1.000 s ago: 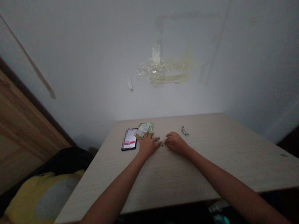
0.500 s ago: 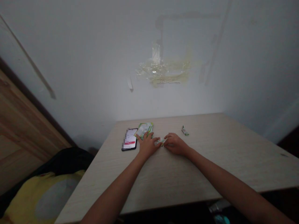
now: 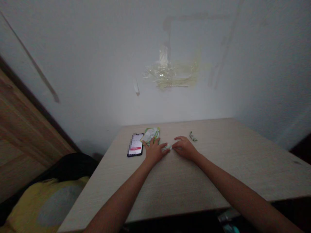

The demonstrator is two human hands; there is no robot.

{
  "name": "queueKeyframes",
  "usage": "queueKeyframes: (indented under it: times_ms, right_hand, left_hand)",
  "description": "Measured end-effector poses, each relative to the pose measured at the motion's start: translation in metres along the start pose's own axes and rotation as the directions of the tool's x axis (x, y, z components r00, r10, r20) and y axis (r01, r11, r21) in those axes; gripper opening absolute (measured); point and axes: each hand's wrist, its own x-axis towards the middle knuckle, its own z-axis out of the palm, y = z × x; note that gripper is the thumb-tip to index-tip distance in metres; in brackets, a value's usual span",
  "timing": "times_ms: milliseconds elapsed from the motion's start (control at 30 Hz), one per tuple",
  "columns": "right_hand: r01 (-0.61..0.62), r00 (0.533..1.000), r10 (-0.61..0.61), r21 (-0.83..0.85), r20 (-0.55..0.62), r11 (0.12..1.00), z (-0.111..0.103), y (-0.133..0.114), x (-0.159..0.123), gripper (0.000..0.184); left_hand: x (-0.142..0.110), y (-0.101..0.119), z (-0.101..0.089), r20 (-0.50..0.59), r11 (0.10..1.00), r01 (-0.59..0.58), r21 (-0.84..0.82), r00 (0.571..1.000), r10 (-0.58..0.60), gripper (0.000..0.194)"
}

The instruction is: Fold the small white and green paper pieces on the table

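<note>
Head view, only one here. Showing both bare hands meeting mid-worktop (image 3: 218,171), toward the far edge, over a small pale wrapper (image 3: 166,147). Pinching it, apparently, between thumb and index of left hand (image 3: 153,151), low against the surface; other fingers spread, reaching onto the near edge of a green packet (image 3: 151,133). Bringing right hand (image 3: 185,148) up to the wrapper's right end, fingers bunched, one raised clear; too small to tell if gripping or just touching.

Lying left of the packet, close beside it: a lit phone (image 3: 136,145). Lying right, past the right hand and apart from it: a crumpled scrap (image 3: 193,136).

Step in hand, as judged: handling the wrapper with fingertips at both ends. Calls next for a steady left hold, a light, precise right pinch, and no dragging of the packet under the spread fingers.
</note>
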Motion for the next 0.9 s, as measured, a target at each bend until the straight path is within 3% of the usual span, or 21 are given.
queueKeyframes:
  times_ms: [200,533,900]
  right_hand:
    - [0.071,0.997,-0.072,0.026,0.011,0.997,-0.0003,-0.0019,-0.0012,0.015]
    - [0.094,0.991,-0.090,-0.037,0.100,0.995,0.0017,0.0014,-0.0008,0.019]
    - [0.058,0.990,-0.059,0.015,0.128,0.998,0.0042,-0.0008,-0.0014,0.025]
  left_hand:
    - [-0.0013,0.0005,0.0042,-0.011,1.000,-0.015,0.023,1.000,0.015,0.040]
    - [0.0021,-0.0031,0.0050,0.025,1.000,-0.009,-0.008,1.000,0.009,0.041]
    - [0.0000,-0.0036,0.0061,0.030,1.000,-0.006,-0.024,1.000,0.007,0.039]
